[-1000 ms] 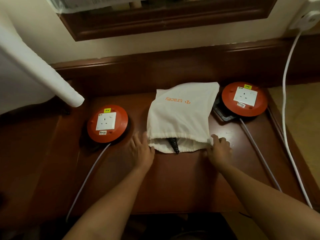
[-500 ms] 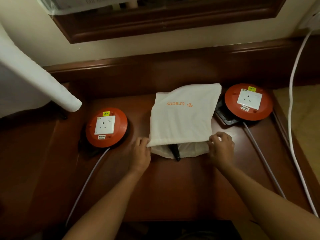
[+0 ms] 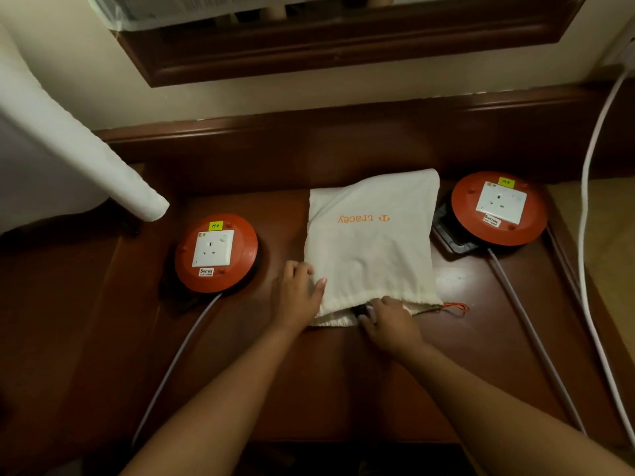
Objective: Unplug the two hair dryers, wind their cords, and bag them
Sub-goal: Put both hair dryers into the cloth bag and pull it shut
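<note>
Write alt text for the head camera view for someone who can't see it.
Two hands work at the mouth of a cream drawstring bag lying on a dark wooden table: the left hand rests on its left edge, the right hand pushes something black into the opening. An orange socket reel sits at each side, nothing plugged in.

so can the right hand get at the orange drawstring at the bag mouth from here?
Probably yes. The orange drawstring lies loose on the desk, just right of the right hand at the bag mouth, with nothing between them.
</note>
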Demonstrator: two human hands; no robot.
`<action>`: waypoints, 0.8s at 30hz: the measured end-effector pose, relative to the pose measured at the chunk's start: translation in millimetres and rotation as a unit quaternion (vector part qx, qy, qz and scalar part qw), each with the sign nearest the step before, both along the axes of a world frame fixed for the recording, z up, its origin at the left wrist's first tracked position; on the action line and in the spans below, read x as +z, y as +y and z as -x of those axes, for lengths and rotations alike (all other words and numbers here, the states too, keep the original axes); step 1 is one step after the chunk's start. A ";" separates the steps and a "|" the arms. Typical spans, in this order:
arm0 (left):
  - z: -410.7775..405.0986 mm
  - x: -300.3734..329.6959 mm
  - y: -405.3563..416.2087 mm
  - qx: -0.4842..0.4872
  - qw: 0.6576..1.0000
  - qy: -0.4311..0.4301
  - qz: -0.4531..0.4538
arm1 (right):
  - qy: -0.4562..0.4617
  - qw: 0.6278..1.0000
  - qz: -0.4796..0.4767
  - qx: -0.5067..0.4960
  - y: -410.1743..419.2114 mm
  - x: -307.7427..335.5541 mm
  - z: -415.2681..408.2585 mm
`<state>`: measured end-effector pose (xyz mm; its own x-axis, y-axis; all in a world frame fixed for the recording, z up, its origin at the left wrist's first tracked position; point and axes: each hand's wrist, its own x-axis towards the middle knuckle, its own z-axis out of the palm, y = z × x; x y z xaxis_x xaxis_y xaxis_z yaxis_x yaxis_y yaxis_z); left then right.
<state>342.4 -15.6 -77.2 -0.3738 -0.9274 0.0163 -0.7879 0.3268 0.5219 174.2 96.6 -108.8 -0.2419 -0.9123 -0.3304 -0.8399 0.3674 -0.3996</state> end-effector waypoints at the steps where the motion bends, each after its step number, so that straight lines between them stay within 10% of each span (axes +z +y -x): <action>1: 9.3 4.3 -5.7 0.019 1.000 -0.008 -0.012 | 0.002 1.000 -0.012 0.004 -3.9 -3.7 -4.2; 10: 64.2 6.4 -33.0 -0.073 0.976 -0.204 0.018 | -0.143 0.981 0.070 -0.113 -9.6 -25.7 -12.1; 15: 82.8 -1.1 -19.6 -0.262 0.945 -0.194 0.012 | -0.227 0.954 0.144 -0.134 5.0 -23.3 4.1; 24: 82.6 9.4 -26.3 -0.253 0.965 -0.053 0.039 | -0.179 0.954 0.199 -0.137 8.1 -4.5 19.7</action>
